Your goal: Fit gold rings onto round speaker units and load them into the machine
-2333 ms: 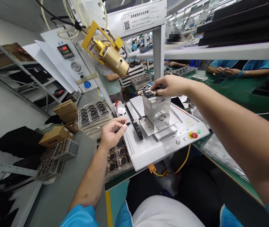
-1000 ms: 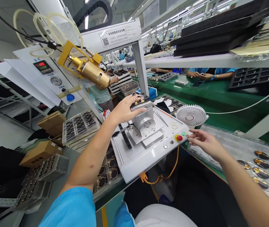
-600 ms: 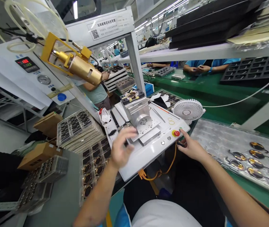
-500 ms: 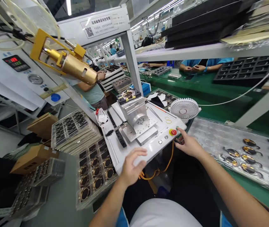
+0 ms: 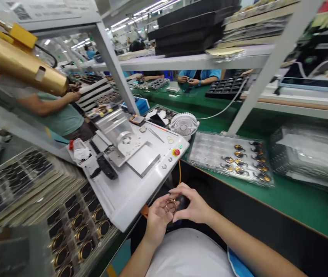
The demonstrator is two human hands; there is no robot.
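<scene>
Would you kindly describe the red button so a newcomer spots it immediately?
Find the white machine base beside the white fan. Near its front edge, at the fan end, sits a green button. The red button beside it alone has a yellow collar.

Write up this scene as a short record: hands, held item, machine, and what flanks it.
Left hand: at a copper-coloured ring; exact grip unclear
Right hand: beside the ring, thumb and fingers apart
Machine base: white, red button near its right front corner
Upper left: gold cylinder
Right of base: white fan, clear tray partly filled with round parts
Left of base: gold-rimmed discs in rows
</scene>
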